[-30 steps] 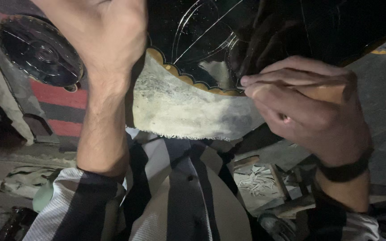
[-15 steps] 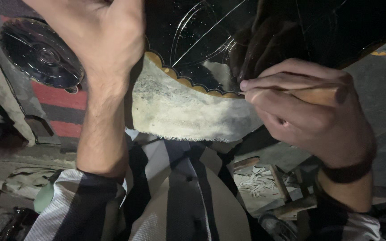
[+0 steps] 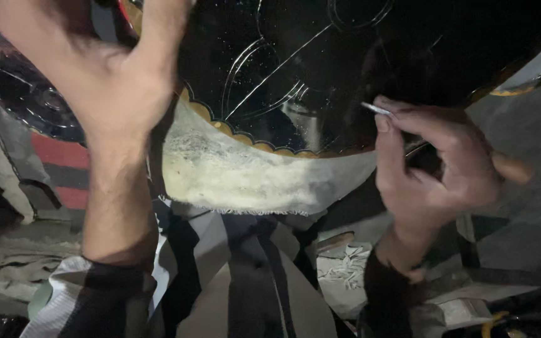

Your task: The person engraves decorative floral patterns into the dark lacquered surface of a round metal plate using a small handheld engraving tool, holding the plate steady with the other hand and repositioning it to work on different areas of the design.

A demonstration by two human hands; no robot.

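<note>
Far left, a dark round disc point(image 3: 23, 100) w/ faint rings sits in shadow, same spot as 0.5 s ago; below it a red-and-dark striped panel point(image 3: 57, 169), no readable label. Left hand point(image 3: 104, 75) is raised, palm spread flat vs. the left edge of the big black plate point(image 3: 320, 56), fingers wide open & gripping nothing, much as before. Under the plate's gold scalloped rim point(image 3: 245, 139) lies a pale, worn cloth point(image 3: 245, 178) w/ frayed lower edge, draped over the person's lap; striped sleeve & garment below it. Plate is centre-top, tilted toward the camera, thin scratched lines curving across its glossy face. Main change: right hand point(image 3: 446, 163) was pressed to the rim w/ the tool laid across it; now it has dropped right, off the rim. Its fingers are closed round a thin engraving tool point(image 3: 377, 109), metal tip poking up-left near the plate's lower right, wooden handle end showing behind the palm. Bottom centre-right, a pale flat packet point(image 3: 345, 275) w/ raised white shapes lies among clutter; print can't be made out.
</note>
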